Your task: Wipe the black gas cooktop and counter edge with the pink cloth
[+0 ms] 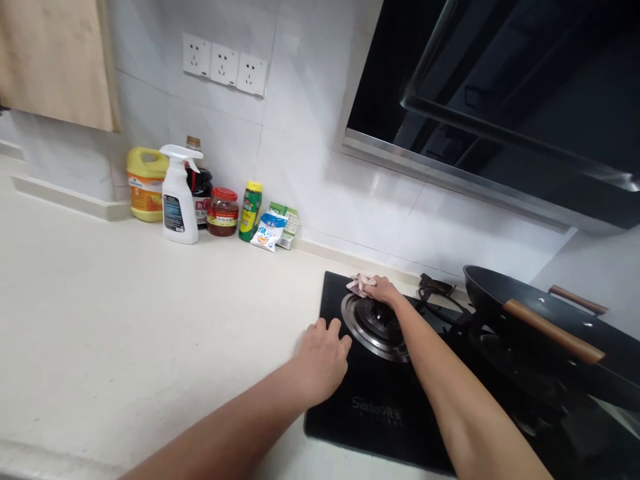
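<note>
My right hand (383, 291) is closed on a crumpled pinkish-white cloth (361, 284), which it presses to the black glass gas stove (345, 400) behind the left burner. The round metal burner (367, 333) has no pan support over it, and my right forearm covers part of its right side. My left hand (323, 360) rests at the stove's left edge, fingers slightly bent and apart, with nothing seen in it.
On the stove's right side sits a large black wok (530, 300) with wooden handles. A loose black pan support (440, 300) lies behind the stove's middle. Along the wall stand a white spray bottle (179, 197), a yellow jug (145, 187), a red-lidded jar (223, 217) and seasoning packs (270, 230). A dark range hood (500, 100) hangs above.
</note>
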`<state>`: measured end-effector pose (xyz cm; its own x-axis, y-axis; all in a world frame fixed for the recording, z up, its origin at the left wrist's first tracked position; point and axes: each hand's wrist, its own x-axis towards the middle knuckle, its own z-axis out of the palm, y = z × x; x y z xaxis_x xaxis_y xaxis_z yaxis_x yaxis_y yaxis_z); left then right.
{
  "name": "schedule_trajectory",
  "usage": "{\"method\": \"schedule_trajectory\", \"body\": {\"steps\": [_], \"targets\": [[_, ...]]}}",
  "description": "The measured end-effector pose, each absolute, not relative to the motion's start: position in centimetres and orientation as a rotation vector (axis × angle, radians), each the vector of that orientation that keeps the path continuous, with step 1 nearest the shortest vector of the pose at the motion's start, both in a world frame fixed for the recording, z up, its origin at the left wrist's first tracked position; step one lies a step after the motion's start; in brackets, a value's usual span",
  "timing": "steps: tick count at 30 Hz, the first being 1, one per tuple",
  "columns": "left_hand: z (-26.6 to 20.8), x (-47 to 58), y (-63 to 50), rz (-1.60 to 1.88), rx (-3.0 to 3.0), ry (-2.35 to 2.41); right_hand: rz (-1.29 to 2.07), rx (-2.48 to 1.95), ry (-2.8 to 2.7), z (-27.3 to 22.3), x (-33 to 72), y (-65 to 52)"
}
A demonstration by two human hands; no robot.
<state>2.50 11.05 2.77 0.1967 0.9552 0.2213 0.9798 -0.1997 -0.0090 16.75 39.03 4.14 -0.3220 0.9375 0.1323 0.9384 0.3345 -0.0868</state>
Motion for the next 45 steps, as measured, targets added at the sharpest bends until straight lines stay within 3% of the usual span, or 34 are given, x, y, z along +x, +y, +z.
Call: {"method": "schedule_trajectory", "body": {"steps": [15,27,32,40,45], "targets": [[4.7,-1.6,13.0,-0.597,-1.931,-2.182,0.002,-1.180,-2.737,4.9,11.6,29.8],[4.4,-3.1,13.4,-0.782,-1.983,-2.284,0.115,-0.928,-2.708,4.0,20.2,18.8],[4.4,-3.5,13.2,-0.806,-2.047,-2.291,0.299,-1.123,-2.537,3.4,25.8,17.7],[4.0,-2.2,13.0,-0.782,-2.155,-2.234,-0.021,-1.597,-2.339,1.6,29.5,19.6],[3.6,-0.9,12.9,-0.694,-2.260,-2.182,-0.051,-1.916,-2.173,2.3,29.1,22.6]]}}
